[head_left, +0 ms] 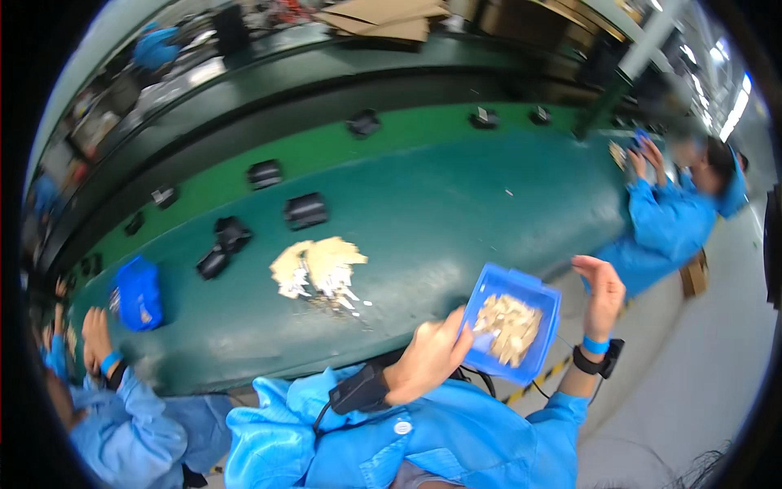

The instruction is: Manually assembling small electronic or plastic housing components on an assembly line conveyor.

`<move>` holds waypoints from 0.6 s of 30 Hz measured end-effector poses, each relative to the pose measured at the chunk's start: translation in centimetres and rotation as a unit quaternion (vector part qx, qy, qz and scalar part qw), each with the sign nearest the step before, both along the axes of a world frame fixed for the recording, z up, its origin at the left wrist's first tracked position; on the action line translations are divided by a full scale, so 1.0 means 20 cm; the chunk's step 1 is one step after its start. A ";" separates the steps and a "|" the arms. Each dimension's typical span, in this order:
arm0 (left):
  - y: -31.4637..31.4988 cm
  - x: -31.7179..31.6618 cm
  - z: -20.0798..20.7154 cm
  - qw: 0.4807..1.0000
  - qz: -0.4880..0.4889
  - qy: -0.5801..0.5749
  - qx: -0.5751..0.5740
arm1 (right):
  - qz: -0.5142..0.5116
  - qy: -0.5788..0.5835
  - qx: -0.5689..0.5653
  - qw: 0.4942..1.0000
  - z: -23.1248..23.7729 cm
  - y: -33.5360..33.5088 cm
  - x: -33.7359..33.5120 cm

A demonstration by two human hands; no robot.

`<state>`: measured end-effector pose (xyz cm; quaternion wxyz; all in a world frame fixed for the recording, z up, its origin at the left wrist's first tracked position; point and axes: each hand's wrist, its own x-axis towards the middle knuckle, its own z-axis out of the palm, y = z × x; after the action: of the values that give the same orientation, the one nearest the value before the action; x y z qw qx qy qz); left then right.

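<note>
My left hand (428,356) grips the left rim of a small blue plastic bin (549,326), held tilted just off the near edge of the table. Inside the bin lies a heap of small flat beige pieces (510,328). To the right of the bin, apart from it, my right hand (603,295) is raised with its fingers loosely bent and holds nothing that I can see. Farther left on the green table (423,204) is a spread pile of similar beige pieces (330,265), with small white bits along its near side.
Black plastic housings (306,210) lie on the table and along the green belt (326,138) behind it. Another blue bin (139,293) stands at left, beside a co-worker's hands (98,338). A second co-worker (676,212) sits at right. Flattened cardboard (383,18) rests on the far shelf.
</note>
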<state>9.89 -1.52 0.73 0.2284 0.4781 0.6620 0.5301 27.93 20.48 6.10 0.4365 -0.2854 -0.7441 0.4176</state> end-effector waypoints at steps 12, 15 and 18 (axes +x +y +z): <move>0.43 -0.71 -0.07 0.949 0.248 0.158 -0.114 | 0.146 -0.037 0.077 0.986 -0.17 -0.22 -1.01; 0.14 -0.97 0.12 0.926 0.209 0.296 -0.109 | 0.242 -0.096 0.171 0.950 -0.12 -0.41 -1.17; -0.06 -1.45 0.06 0.915 0.248 0.293 -0.125 | 0.335 -0.148 0.216 0.905 -0.16 -0.48 -1.34</move>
<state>-19.14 -2.68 1.97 -0.0573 0.3999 0.8575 0.3186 1.06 10.78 2.97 0.2064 0.0238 -0.9241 0.3209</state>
